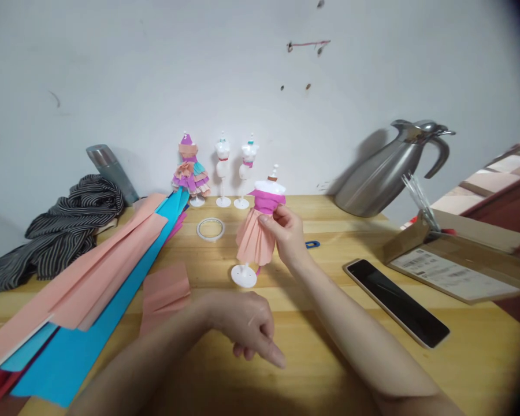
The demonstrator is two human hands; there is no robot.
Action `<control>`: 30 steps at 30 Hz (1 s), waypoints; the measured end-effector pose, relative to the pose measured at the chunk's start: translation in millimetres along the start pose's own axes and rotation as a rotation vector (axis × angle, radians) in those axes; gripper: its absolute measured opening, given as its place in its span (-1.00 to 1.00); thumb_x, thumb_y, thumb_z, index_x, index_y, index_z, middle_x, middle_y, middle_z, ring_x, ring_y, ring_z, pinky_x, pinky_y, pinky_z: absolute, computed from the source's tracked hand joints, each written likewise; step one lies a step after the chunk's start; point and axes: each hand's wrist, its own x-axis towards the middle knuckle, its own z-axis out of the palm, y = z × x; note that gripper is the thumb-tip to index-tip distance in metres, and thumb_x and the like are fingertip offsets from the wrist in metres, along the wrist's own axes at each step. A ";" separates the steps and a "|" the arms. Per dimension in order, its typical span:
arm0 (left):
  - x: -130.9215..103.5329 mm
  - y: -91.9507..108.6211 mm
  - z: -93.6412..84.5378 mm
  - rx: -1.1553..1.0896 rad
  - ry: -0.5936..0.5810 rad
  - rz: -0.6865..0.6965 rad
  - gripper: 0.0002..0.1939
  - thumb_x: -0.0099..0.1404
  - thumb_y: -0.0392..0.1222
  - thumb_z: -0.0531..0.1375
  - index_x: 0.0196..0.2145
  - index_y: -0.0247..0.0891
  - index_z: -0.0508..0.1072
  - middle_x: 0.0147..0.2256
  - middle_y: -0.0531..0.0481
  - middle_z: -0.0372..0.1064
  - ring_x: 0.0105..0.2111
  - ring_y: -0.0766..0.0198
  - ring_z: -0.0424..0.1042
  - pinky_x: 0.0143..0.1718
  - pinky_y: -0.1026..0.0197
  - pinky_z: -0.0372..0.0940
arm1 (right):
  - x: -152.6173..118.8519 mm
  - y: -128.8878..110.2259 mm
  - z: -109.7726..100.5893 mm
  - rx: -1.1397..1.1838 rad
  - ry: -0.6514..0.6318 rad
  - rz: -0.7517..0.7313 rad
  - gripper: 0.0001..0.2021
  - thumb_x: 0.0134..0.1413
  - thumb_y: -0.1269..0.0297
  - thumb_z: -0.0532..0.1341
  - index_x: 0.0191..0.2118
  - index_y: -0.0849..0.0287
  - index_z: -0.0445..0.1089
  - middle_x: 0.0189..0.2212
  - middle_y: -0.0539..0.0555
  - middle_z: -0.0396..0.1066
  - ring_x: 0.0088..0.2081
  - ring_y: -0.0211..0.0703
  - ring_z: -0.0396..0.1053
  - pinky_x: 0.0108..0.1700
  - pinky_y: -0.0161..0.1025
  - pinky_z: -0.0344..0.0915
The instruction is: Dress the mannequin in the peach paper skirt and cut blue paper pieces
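One dressed mannequin (264, 202) was seen tilted above the surface (216, 254) in the head view, pinched mid-body by the right grip (290, 232). Light, stiff plastic and an easily crushed pleated skirt (252, 242) were suggested; the round base (244, 276) was judged safer to hold. The left grip (247, 320) was half curled, any contents hidden.

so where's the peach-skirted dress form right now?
Centre of the head view: the peach-skirted dress form is tilted in the right hand, pinched near its waist, just right of the white ring.
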 end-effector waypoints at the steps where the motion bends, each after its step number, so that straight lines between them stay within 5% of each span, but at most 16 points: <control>1: -11.8 6.6 -4.2 0.093 0.074 0.065 -0.57 0.12 -0.14 0.26 -0.82 -0.26 0.29 -0.79 0.03 0.22 -0.80 0.38 0.15 -0.72 0.29 -0.07 | -0.4 -0.2 0.0 -0.002 -0.023 -0.009 -0.79 -0.18 0.18 0.34 -0.39 0.16 0.43 -0.45 0.00 0.46 -0.40 -0.16 0.36 -0.28 -0.21 0.30; 3: -32.2 14.7 -15.7 0.277 0.459 0.193 -0.58 0.12 -0.16 0.25 -0.80 -0.26 0.29 -0.79 0.11 0.08 -0.76 0.45 0.02 -0.69 0.29 -0.16 | -2.5 -0.4 1.2 -0.018 -0.071 -0.025 -0.79 -0.17 0.18 0.34 -0.37 0.16 0.44 -0.41 0.02 0.47 -0.36 -0.14 0.38 -0.25 -0.21 0.30; 6: -49.1 12.5 -38.7 0.351 1.012 0.181 -0.76 0.21 -0.07 0.18 -0.52 -0.24 0.49 -0.63 0.09 0.23 -0.62 0.39 0.14 -0.61 0.31 -0.01 | -7.7 -1.4 4.9 -0.045 -0.139 -0.026 -0.76 -0.12 0.16 0.32 -0.31 0.18 0.44 -0.36 0.04 0.49 -0.31 -0.11 0.40 -0.22 -0.20 0.31; 8: -50.2 6.2 -52.7 0.396 1.184 0.213 -0.73 0.15 -0.02 0.24 -0.25 -0.22 0.52 -0.43 0.03 0.38 -0.44 0.31 0.30 -0.45 0.29 0.17 | -11.1 -3.4 7.7 -0.065 -0.172 -0.025 -0.74 -0.09 0.16 0.31 -0.28 0.20 0.44 -0.35 0.05 0.49 -0.30 -0.11 0.41 -0.22 -0.21 0.31; 12: -35.9 -2.2 -65.6 0.316 1.135 0.328 -0.55 0.07 -0.02 0.31 -0.08 -0.21 0.48 -0.12 -0.09 0.43 -0.13 0.14 0.38 -0.21 0.20 0.29 | -16.3 -8.3 11.2 -0.107 -0.238 -0.052 -0.77 -0.03 0.19 0.26 -0.24 0.19 0.43 -0.34 0.05 0.49 -0.28 -0.11 0.41 -0.23 -0.22 0.30; 19: -19.0 -4.1 -65.5 0.069 1.119 0.390 -0.60 0.04 -0.07 0.32 -0.16 -0.27 0.46 -0.19 -0.11 0.47 -0.14 0.08 0.42 -0.09 0.07 0.27 | -21.8 -9.7 14.0 -0.422 -0.253 -0.194 -0.77 0.04 0.14 0.20 -0.28 0.21 0.42 -0.41 0.05 0.46 -0.37 -0.13 0.37 -0.30 -0.24 0.26; 23: -19.0 -4.5 -66.6 0.100 1.213 0.393 -0.66 -0.02 -0.14 0.35 -0.25 -0.29 0.48 -0.21 -0.11 0.44 -0.17 0.10 0.40 -0.10 0.08 0.28 | -24.6 -16.0 15.8 -0.596 -0.296 -0.214 -0.77 0.03 0.12 0.20 -0.34 0.21 0.40 -0.43 0.07 0.42 -0.37 -0.10 0.36 -0.30 -0.21 0.27; 27: -20.7 -5.0 -70.0 -0.054 1.251 0.432 -0.71 -0.03 -0.16 0.35 -0.31 -0.31 0.52 -0.23 -0.12 0.46 -0.16 0.07 0.40 -0.10 0.07 0.29 | -20.8 -22.0 9.0 -0.531 -0.408 -0.243 -0.61 -0.03 0.18 0.26 -0.05 0.18 0.37 -0.10 0.18 0.45 -0.05 0.03 0.38 -0.04 -0.08 0.28; 30: -28.0 -7.5 -77.9 -0.303 1.207 0.503 -0.64 -0.08 -0.15 0.39 -0.28 -0.31 0.53 -0.29 -0.08 0.49 -0.22 0.10 0.43 -0.12 0.08 0.29 | -11.6 -16.7 -1.2 -0.376 -0.324 -0.157 -0.52 0.02 0.17 0.23 0.09 0.15 0.29 0.08 0.22 0.36 0.08 0.01 0.32 0.06 -0.05 0.24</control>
